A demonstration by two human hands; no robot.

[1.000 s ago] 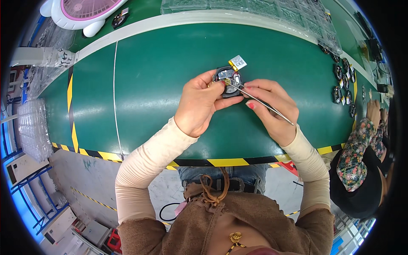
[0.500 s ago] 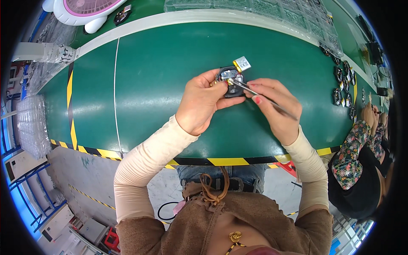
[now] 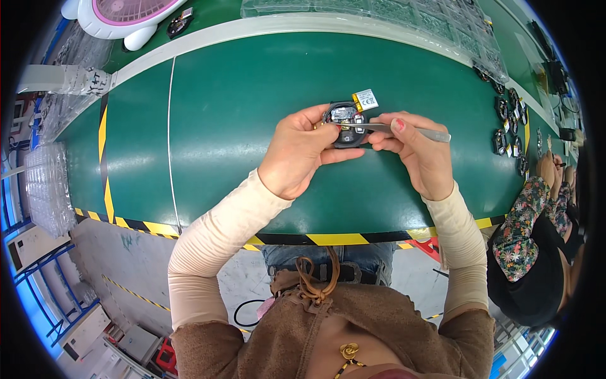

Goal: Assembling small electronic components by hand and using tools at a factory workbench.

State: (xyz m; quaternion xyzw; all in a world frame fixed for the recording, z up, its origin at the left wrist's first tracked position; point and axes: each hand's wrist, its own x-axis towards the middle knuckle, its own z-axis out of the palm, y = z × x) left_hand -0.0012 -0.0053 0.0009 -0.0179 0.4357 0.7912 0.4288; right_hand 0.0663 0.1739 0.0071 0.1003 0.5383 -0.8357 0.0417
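Note:
My left hand (image 3: 297,148) is closed on a round black device housing (image 3: 351,138), thumb over its near-left rim and fingers around its edge. Inside the housing, small electronic parts show. A flat silver battery (image 3: 366,100) with a yellow edge sticks out past the upper right of the housing. In my right hand (image 3: 416,148) is a pair of metal tweezers (image 3: 432,134), lying almost level between thumb and fingers. The tips reach into the middle of the housing, beside my left thumb. What exactly they touch is too small to make out.
Green bench mat (image 3: 240,82) lies under my hands, with a striped yellow-black front edge (image 3: 338,239). Several black devices (image 3: 502,107) lie at the right, near a co-worker's hands (image 3: 548,167). Clear plastic trays (image 3: 379,9) and a white-pink fan (image 3: 129,12) stand beyond the pale rail.
The tweezers have swung from a steep slant to nearly level, and my right fingers have shifted round them. The housing has turned slightly, its battery moving a little right and down.

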